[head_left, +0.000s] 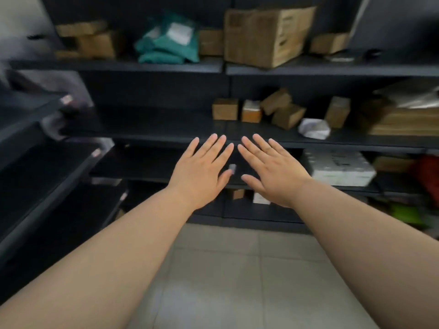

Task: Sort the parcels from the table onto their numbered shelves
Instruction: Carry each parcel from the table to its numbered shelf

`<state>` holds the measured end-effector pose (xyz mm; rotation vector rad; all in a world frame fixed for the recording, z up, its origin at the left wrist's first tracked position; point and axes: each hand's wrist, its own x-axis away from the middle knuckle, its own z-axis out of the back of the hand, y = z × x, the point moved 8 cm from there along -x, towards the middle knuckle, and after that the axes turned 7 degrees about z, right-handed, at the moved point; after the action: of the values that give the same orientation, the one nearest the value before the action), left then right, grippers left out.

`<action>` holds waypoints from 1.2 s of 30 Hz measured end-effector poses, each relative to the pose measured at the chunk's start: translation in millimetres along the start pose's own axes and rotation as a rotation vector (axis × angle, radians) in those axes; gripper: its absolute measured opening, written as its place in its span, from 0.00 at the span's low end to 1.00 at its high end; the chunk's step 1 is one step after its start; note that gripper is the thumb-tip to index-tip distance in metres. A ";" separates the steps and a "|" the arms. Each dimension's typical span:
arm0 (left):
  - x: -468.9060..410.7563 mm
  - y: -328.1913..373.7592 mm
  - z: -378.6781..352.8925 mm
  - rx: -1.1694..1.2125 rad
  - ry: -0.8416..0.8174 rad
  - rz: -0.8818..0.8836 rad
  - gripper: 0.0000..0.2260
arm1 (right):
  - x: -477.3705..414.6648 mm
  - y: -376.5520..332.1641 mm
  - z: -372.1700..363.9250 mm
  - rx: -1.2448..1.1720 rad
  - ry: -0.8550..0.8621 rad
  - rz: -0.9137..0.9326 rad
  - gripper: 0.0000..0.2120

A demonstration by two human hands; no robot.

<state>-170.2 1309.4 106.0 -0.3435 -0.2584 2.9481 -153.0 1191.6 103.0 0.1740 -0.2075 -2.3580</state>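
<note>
**Left hand** [202, 169]: flat, palm down, fingers straight and slightly spread, gripping nothing; held out in front of the shelving.

**Right hand** [270, 172]: same pose, just beside the left hand, fingertips near it but apart.

**Dark grey metal shelving unit** [152, 66]: several tiers, facing the person.

- Upper tier: a large brown cardboard box [266, 36] sits right of centre. Crumpled teal plastic mailer bags [166, 41] with a white label lie to its left. Stacked brown cartons [92, 39] are at the far left (blurred).
- Middle tier: there is a cluster of small brown cardboard boxes [275, 108], some tilted against each other. A crumpled white soft parcel [313, 128] lies at the front edge beside them.
- Lower tier: a white printed flat package [339, 168] lies to the right of the right hand. A small grey tag [232, 167] on the shelf edge shows between the hands (text unreadable). A red item [430, 172] sits at the frame edge (too blurred to identify).

**Second dark shelving rack** [35, 186]: on the left side, set at an angle.

**Pale tiled floor** [237, 269]: beneath the forearms.
</note>
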 end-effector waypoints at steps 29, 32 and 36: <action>-301.5 574.4 -24.6 0.122 -0.003 -1.109 0.26 | 395.9 418.2 -122.9 -0.135 -0.156 -1.406 0.28; -303.3 613.7 -34.7 0.140 -0.054 -1.183 0.26 | 426.1 420.9 -131.5 -0.160 -0.176 -1.503 0.28; -308.0 668.8 -44.2 0.107 -0.076 -1.270 0.26 | 482.6 433.3 -133.7 -0.169 -0.184 -1.664 0.28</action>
<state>42.6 610.7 2.7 -0.0049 -0.2068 1.7075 -176.4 534.1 27.9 0.0090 0.1555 -4.0297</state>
